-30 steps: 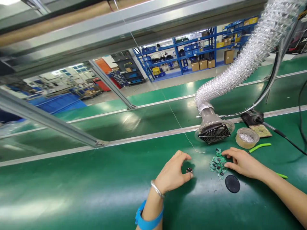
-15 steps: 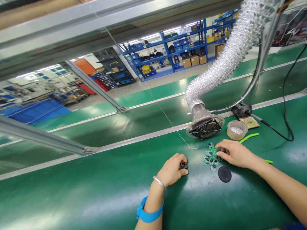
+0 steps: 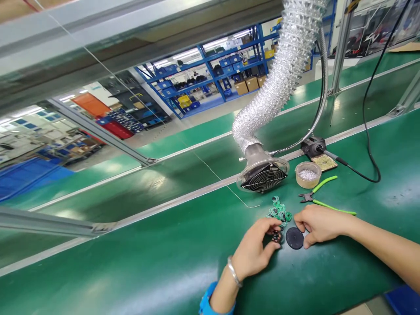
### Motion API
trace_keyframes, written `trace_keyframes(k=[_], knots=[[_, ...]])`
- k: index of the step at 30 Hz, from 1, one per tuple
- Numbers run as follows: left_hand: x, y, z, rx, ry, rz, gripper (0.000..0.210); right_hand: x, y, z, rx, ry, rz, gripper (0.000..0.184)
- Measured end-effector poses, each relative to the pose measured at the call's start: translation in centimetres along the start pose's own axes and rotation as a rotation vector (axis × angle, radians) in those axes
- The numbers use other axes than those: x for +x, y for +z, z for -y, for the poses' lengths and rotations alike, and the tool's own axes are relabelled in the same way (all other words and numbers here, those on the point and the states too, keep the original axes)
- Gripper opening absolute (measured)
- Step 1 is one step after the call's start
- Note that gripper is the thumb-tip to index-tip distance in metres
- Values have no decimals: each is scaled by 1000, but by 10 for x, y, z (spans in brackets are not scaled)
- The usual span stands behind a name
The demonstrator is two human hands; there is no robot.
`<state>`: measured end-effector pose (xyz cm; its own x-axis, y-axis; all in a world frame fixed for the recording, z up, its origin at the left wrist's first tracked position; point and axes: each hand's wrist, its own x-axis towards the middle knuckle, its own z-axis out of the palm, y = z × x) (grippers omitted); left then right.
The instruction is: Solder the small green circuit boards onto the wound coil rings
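My left hand [image 3: 257, 248] curls its thumb and fingers around a small dark round part [image 3: 276, 236] just above the green bench. Just to its right lies a flat black disc [image 3: 294, 238]. My right hand [image 3: 320, 224] has its fingertips and thumb closed at the disc's right edge. Beyond both hands is a small pile of green ring-shaped circuit boards [image 3: 278, 207] with dark pieces on them, partly hidden by my left fingers.
Green-handled cutters [image 3: 307, 197] lie open behind my right hand. Beyond them stand a round tub of small silvery bits [image 3: 308, 175] and a soldering iron holder [image 3: 313, 146] with its cable. A fume extractor [image 3: 264, 175] on a silver duct hangs over the bench [image 3: 157, 267].
My left hand has moved right with the dark part, close to the pile and disc. My right hand has left the pile and come to the disc. The view has shifted right.
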<state>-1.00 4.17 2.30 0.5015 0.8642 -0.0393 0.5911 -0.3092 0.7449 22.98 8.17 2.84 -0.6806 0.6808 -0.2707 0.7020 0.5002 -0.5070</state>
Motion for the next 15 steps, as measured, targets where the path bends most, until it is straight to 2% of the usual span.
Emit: trace_keyframes(k=[3,5,9,15], knots=[[12,22,-9,-20,115,10,43,0,2,-1,-3,-6,-2,26],[19,29,-14,-8,171,53,45,0,2,-2,-4,-16,-1,25],[25,28,-21,30,217,123,52,2,2,-4,3,-44,-1,26],[20,28,-28,144,223,99,44,2,5,-7,13,-44,-14,26]])
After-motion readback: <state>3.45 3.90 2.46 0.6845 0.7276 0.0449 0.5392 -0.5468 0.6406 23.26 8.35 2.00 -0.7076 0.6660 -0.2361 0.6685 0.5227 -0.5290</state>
